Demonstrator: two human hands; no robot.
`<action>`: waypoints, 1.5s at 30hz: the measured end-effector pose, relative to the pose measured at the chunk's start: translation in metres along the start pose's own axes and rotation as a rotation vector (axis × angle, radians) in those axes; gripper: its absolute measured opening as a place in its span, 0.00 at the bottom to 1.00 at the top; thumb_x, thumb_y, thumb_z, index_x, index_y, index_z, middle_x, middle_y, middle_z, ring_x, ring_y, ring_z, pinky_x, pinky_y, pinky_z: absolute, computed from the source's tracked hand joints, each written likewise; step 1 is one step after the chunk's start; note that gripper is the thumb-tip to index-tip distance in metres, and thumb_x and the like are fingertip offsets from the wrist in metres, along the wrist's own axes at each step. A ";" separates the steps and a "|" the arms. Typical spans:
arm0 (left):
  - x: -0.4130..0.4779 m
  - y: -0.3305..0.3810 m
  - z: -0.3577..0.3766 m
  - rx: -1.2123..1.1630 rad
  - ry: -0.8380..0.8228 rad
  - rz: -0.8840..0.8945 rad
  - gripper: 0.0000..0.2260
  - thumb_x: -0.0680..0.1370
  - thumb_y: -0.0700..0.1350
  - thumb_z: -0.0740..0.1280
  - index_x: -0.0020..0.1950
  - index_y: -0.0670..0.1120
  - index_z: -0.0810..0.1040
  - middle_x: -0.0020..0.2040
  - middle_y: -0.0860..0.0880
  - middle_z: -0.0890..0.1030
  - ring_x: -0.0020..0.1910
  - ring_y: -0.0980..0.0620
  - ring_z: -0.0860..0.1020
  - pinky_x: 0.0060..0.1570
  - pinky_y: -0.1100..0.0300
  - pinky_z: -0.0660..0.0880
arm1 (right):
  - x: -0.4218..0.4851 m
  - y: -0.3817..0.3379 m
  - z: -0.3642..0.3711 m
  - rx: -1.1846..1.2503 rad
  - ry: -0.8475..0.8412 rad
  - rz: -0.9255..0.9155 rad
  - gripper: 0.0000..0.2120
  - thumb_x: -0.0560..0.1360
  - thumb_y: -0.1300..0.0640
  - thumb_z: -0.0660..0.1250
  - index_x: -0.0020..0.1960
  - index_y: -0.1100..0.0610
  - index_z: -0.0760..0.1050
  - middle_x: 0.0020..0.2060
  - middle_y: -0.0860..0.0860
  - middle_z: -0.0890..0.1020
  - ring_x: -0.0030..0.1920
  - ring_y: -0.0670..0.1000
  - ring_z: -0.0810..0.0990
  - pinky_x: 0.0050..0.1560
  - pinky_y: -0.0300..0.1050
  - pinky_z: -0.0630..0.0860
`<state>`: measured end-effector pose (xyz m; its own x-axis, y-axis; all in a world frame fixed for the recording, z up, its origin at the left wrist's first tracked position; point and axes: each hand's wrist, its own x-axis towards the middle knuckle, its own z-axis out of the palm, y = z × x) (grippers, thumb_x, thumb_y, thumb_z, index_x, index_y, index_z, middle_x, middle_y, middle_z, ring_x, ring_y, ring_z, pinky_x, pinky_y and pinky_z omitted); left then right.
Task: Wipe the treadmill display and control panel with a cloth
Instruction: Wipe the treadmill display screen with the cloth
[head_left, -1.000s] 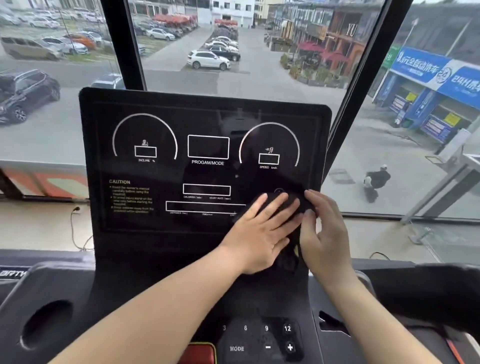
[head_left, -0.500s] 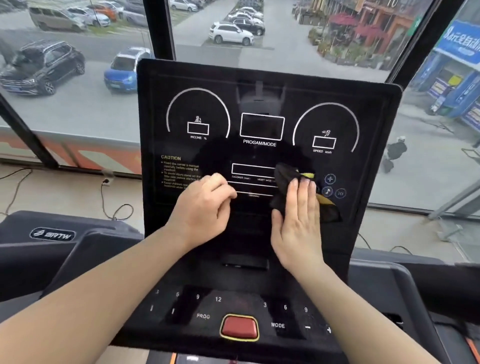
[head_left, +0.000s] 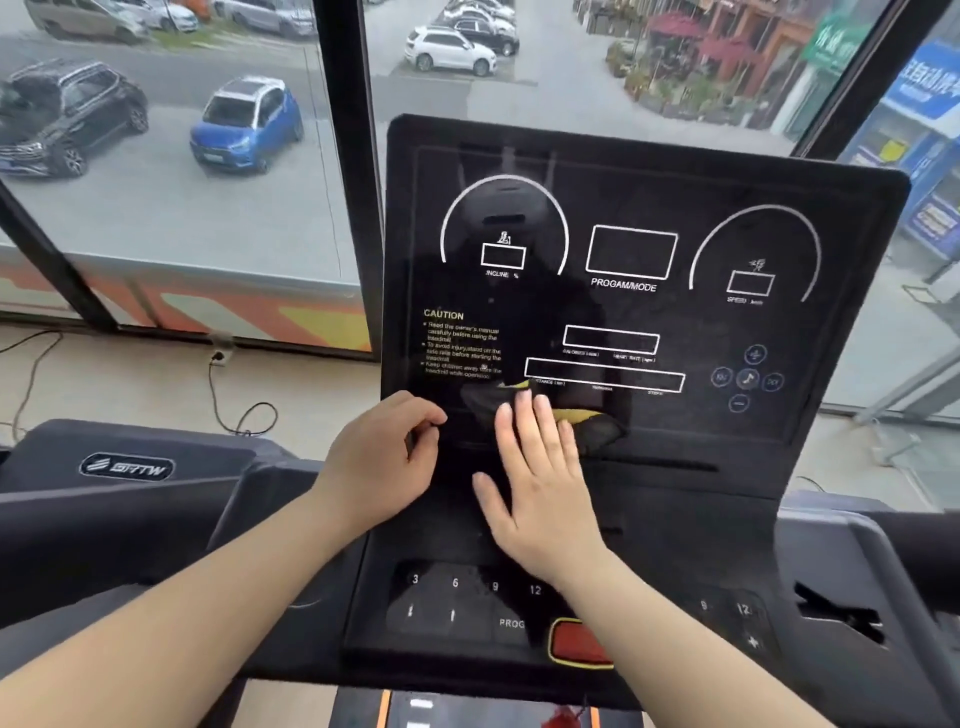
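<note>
A: In the head view, where is the cloth (head_left: 592, 423), and how is it held?

B: It lies against the low part of the treadmill display (head_left: 631, 312), just under the long box marked DISTANCE. It is dark with a yellow border. The right hand (head_left: 540, 483) lies flat on it, with the fingers straight and close together. So it presses the cloth and does not grip it. I think a flat hand is used because it spreads the cloth wide over the glossy surface.

A: And the left hand (head_left: 384, 462)?

B: It is at the lower left corner of the display, below the CAUTION text. Its fingers are curled and the thumb is near the forefinger. It is just beside the dark edge of the cloth (cloth and display are both black there). I cannot tell if it pinches a corner of the cloth or only rests on the display. My guess is that it steadies the person.

A: What about the control panel (head_left: 467, 597)?

B: It is lower, with number keys and a red stop button (head_left: 574, 644). The right forearm passes over it, and no cloth touches it. I judge that this panel is not yet wiped. There the keys could be pressed by accident, so a light touch seems wise.
</note>
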<state>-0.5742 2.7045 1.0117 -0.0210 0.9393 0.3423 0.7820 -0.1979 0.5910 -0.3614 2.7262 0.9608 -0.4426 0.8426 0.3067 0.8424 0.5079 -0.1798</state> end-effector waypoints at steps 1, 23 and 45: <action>0.000 -0.004 0.000 -0.013 0.005 -0.004 0.08 0.77 0.39 0.70 0.53 0.50 0.82 0.41 0.60 0.76 0.35 0.60 0.76 0.40 0.61 0.74 | 0.001 0.005 -0.003 -0.034 -0.030 -0.058 0.33 0.84 0.42 0.54 0.84 0.54 0.49 0.84 0.52 0.47 0.83 0.52 0.41 0.82 0.57 0.47; -0.005 -0.047 -0.030 -0.102 0.133 -0.235 0.06 0.76 0.39 0.70 0.49 0.50 0.83 0.39 0.55 0.83 0.40 0.52 0.81 0.46 0.51 0.80 | 0.038 -0.040 0.019 -0.187 0.007 -0.168 0.32 0.84 0.41 0.53 0.84 0.54 0.53 0.84 0.53 0.52 0.84 0.53 0.46 0.81 0.59 0.51; -0.008 -0.040 -0.056 -0.083 0.084 -0.183 0.08 0.78 0.43 0.68 0.54 0.51 0.83 0.43 0.57 0.83 0.42 0.54 0.81 0.49 0.52 0.80 | 0.150 -0.037 -0.079 -0.046 0.159 -0.075 0.47 0.74 0.54 0.70 0.83 0.55 0.45 0.84 0.54 0.48 0.83 0.58 0.42 0.81 0.60 0.40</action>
<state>-0.6403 2.6892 1.0267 -0.2124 0.9358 0.2815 0.7064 -0.0520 0.7059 -0.4342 2.8197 1.0875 -0.4538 0.7619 0.4622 0.8235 0.5567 -0.1091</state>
